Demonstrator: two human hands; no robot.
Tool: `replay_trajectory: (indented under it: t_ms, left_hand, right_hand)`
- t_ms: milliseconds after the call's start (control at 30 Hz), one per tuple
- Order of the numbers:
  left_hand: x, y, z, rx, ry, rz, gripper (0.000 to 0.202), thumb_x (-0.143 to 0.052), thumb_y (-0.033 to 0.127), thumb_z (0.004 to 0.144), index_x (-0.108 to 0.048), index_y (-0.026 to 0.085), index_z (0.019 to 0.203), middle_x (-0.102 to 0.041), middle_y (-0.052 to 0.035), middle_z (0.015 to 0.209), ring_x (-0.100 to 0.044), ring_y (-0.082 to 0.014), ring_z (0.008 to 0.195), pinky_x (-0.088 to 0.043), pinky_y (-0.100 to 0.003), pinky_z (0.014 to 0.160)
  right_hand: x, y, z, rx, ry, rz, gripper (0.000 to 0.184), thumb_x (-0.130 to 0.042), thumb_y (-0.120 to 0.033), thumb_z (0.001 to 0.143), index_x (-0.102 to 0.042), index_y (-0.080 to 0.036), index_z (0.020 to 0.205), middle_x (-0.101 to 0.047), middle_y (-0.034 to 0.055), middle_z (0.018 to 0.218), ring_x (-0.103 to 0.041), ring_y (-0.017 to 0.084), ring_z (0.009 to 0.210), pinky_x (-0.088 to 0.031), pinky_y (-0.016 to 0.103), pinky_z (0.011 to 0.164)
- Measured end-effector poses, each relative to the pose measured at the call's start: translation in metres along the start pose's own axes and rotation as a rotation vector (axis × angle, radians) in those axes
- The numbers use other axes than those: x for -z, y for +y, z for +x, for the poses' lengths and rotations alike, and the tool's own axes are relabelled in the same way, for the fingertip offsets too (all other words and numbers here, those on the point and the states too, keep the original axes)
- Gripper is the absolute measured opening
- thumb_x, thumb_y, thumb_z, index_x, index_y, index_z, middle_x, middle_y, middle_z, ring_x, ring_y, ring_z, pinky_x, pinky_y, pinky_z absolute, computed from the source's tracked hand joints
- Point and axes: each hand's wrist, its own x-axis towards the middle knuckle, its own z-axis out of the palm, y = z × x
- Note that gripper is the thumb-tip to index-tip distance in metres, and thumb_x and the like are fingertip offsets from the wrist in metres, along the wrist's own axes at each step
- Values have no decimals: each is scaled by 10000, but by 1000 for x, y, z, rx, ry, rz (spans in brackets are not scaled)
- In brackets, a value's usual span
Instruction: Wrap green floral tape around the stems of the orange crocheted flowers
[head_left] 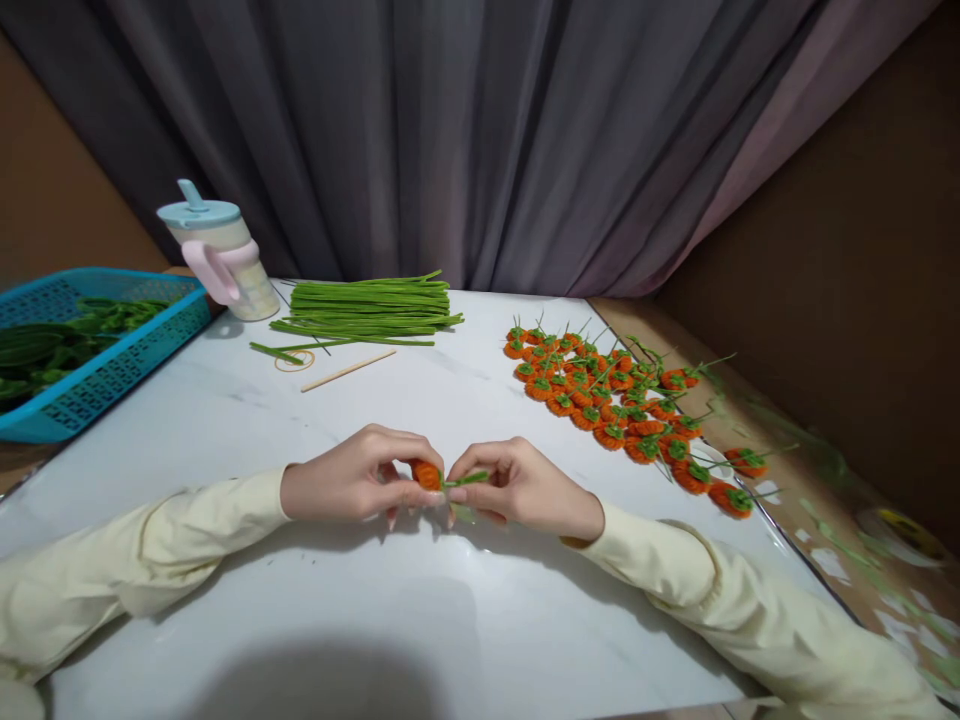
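Note:
Between the finger and thumb of my left hand (367,478) is a small orange pipe-cleaner pumpkin (427,475), held just above the white table. My right hand (517,485) pinches a green pipe-cleaner stem (469,478) that comes out of the pumpkin's right side. The fingertips of both hands nearly meet, and they cover part of the pumpkin. Several finished orange pumpkins (609,435) with green tops and thin curling stems stand in rows to the right. Beyond my hands lies a bundle of green pipe cleaners (367,305).
A thin wooden stick (348,371) and a rubber band (294,361) lie on the white table (360,610). At the back left stands a tumbler (225,250) with a pink handle. A blue basket (127,375) holds green pieces. Scraps and a tape roll (904,532) are at right.

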Motion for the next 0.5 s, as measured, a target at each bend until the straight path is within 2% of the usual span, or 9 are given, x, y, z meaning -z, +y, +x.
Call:
replay_trajectory:
  t_ms: [100, 233, 367, 433, 500]
  left_hand:
    - [1, 0, 2, 102, -45, -150, 179, -616, 292, 813, -596, 116, 837, -580, -3, 676, -559, -76, 493, -515, -163, 452]
    - [3, 0, 3, 182, -72, -283, 201, -650, 307, 797, -587, 117, 812, -567, 22, 608, -527, -68, 461, -488, -165, 446]
    - [2, 1, 4, 245, -88, -454, 226, -681, 325, 773, -609, 113, 795, -582, 9, 622, -519, -76, 484, -460, -165, 430]
    - [0, 0, 5, 309, -107, -597, 238, -696, 333, 758, -615, 109, 772, -587, 0, 636, -487, -59, 475, -419, -136, 397]
    - [-1, -3, 7, 383, -136, -733, 269, -708, 358, 741, -612, 107, 761, -584, -2, 637, -439, -37, 446, -364, -111, 361]
  right_hand:
    - [-3, 4, -4, 190, 104, -325, 145, -584, -253, 841, -645, -129, 799, -656, 22, 633, -438, 52, 442, -358, 172, 447]
    - [-4, 11, -9, 602, 182, -837, 208, -438, -126, 894, -644, -100, 898, -652, 40, 616, -501, 83, 466, -378, 196, 453]
    - [-2, 16, -12, 1041, 245, -1406, 268, -348, -49, 881, -572, -10, 1022, -692, 164, 809, -613, 163, 579, -410, 260, 418]
    - [-1, 18, -13, 1149, 245, -1550, 277, -351, -44, 871, -537, 37, 1060, -681, 229, 892, -633, 188, 605, -443, 288, 421]
    - [-1, 19, -12, 1148, 237, -1560, 286, -345, -42, 871, -520, 41, 1081, -676, 240, 909, -634, 186, 599, -453, 292, 422]
